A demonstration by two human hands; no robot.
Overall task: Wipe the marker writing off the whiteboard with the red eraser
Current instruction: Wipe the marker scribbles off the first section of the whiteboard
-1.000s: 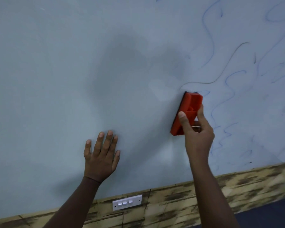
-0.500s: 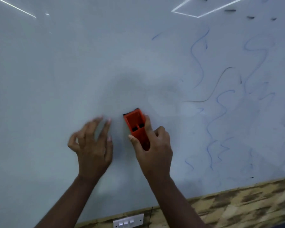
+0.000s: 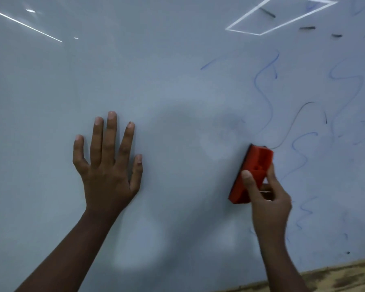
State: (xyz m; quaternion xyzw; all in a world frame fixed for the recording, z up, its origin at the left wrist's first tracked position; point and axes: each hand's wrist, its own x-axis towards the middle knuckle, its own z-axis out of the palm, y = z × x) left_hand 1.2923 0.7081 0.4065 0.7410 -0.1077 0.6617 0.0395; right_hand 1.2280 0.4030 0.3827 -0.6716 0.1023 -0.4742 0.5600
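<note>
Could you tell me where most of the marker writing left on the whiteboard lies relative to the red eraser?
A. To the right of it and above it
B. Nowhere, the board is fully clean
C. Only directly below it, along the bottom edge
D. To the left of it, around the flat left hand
A: blue marker squiggles run right of and above the red eraser held by the right hand, while the whiteboard around the left hand looks wiped.
</note>
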